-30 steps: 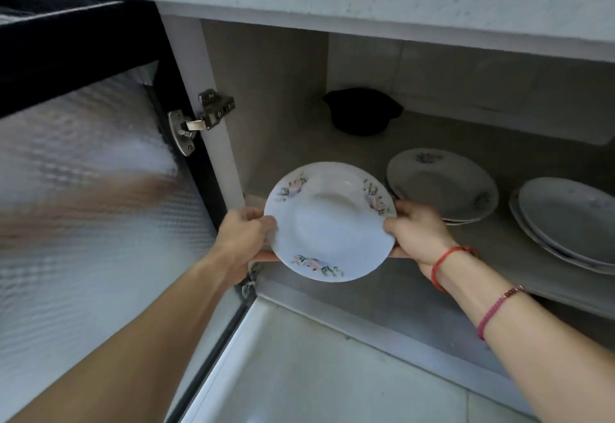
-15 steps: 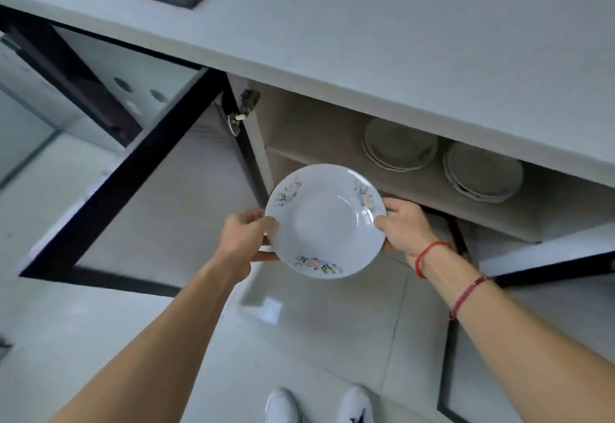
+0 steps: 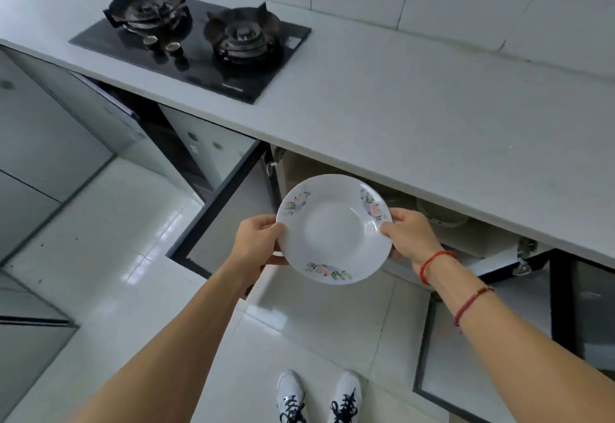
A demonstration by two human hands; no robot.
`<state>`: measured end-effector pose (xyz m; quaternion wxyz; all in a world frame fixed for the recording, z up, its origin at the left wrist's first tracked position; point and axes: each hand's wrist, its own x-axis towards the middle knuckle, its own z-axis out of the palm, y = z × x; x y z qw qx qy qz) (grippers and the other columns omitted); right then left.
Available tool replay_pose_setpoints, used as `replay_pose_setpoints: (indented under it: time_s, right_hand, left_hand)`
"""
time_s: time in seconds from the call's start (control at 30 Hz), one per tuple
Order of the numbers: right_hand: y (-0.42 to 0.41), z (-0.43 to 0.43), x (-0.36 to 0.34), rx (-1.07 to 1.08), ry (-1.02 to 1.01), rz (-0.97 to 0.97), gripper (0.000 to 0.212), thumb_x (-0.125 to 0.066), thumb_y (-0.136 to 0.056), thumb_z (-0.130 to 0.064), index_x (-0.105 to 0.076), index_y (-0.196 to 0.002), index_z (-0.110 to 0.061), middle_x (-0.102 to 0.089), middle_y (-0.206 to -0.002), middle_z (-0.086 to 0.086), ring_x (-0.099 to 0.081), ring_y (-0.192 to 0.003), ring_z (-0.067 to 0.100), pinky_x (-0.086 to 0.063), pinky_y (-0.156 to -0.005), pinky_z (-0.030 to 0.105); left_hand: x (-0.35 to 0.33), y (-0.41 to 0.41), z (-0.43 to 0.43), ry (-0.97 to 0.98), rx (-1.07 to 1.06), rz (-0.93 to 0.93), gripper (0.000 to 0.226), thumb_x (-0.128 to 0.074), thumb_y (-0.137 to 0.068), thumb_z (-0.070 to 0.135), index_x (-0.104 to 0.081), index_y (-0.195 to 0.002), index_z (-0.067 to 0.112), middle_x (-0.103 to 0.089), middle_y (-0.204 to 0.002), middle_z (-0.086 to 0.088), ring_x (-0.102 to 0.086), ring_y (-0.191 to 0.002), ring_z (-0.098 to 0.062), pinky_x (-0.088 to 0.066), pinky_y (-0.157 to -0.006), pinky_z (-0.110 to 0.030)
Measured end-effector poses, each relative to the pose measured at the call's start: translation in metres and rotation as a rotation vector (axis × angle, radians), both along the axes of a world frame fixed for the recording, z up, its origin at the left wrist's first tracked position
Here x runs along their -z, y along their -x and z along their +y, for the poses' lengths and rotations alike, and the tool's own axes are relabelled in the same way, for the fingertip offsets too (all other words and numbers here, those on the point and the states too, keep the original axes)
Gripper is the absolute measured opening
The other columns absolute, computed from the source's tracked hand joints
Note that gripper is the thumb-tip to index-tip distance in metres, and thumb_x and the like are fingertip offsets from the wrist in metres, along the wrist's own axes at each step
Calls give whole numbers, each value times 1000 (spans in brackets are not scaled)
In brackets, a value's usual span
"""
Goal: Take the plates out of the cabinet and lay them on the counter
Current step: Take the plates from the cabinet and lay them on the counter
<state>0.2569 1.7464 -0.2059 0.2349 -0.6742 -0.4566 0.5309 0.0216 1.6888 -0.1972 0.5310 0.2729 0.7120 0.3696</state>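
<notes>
A white plate with flower prints [image 3: 333,228] hangs in the air in front of the open cabinet [image 3: 479,239], just below the edge of the grey counter [image 3: 416,123]. My left hand [image 3: 256,239] grips its left rim and my right hand [image 3: 411,234] grips its right rim. Inside the cabinet, under the counter's edge, part of another plate [image 3: 442,214] shows dimly. The remainder of the shelf is hidden by the counter.
A black two-burner gas stove [image 3: 196,40] is set in the counter at the left. Two cabinet doors stand open, the left door [image 3: 226,219] and the right door [image 3: 492,339]. My white shoes [image 3: 316,396] stand on the glossy tiled floor. A tiled wall backs the counter.
I have risen from the crouch, and the plate came out of the cabinet and up with both hands. The counter top and stove have come into view.
</notes>
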Motion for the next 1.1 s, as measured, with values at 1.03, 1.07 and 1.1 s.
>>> replay_pose_setpoints:
  time_s: [1.03,1.07,1.1]
  right_hand:
    - [-29,55,-97,-32,-142,10,20,-59,-88,-6,-68,-77,-20,-73,-91,14,-72,-84,31,-61,-72,52]
    - [-29,63,-96,-25,-144,17,18,-59,-89,-6,-68,-80,-19,-73,-91,13,-71,-84,31,-61,-72,51]
    - [-28,71,-96,-18,-145,21,17,-59,-89,-6,-69,-82,-18,-72,-92,13,-71,-84,30,-61,-72,50]
  left_hand:
    - [-76,-22,64,-140,57,100,21,-52,-92,-1,-72,-100,0,-75,-94,-13,-75,-72,-20,-61,-57,-34]
    - [-75,-21,73,-144,68,102,21,-52,-93,0,-73,-98,1,-75,-94,-12,-75,-73,-20,-62,-59,-36]
    - [-75,-20,84,-149,80,104,21,-52,-93,1,-73,-96,2,-75,-94,-12,-75,-73,-20,-62,-60,-37]
